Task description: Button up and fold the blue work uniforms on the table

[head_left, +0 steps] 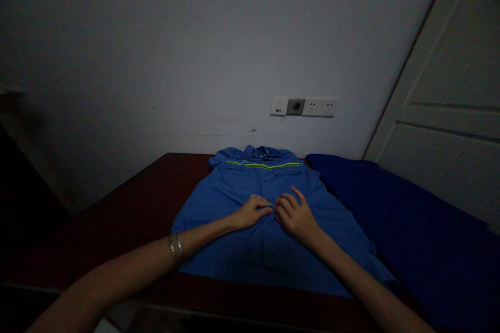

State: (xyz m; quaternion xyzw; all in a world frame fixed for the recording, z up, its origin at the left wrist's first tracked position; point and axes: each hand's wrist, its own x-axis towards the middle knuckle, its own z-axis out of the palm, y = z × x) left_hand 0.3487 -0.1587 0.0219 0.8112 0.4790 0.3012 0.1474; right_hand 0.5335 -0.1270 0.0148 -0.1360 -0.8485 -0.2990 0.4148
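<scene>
A blue work shirt [234, 250] lies spread face up, its collar toward the wall and a yellow-green stripe [269, 166] across the chest. My left hand [252, 212] pinches the shirt's front placket near the middle. Close against it, my right hand [294, 216] grips the same placket from the other side, with its fingers bent and one finger raised. The fingertips nearly meet over a small fold of cloth. Whether a button sits between them is too dark and small to tell. Two bracelets circle my left forearm.
The shirt rests on a dark red-brown table [148, 192]. Dark blue cloth [410, 218] covers the table's right side. Behind stands a pale wall with a row of sockets [320, 107]. A panelled door [449, 88] is at the right.
</scene>
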